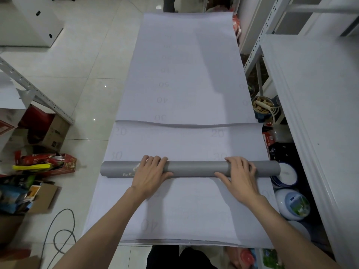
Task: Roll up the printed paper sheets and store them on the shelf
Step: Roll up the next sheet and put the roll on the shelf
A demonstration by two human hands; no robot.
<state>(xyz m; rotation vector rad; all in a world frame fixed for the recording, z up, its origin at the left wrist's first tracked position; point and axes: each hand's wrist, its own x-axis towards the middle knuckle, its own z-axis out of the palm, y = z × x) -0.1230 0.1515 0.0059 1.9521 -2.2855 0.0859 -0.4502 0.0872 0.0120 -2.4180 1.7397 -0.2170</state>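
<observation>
Left grip (150, 172) and right grip (240, 175) each curl fingers over the roll (194, 168), thumbs on its near side; the roll is a smooth grey tube lying crosswise on flat white sheets (184, 74) faintly printed with numbers.

One wide-angle head view looks forward and steeply down from close above the grey roll (190, 168). Paper sheets (186, 74) run away beyond the roll, with floor (77, 74) left of it and a shelf (314, 94) right of it.
</observation>
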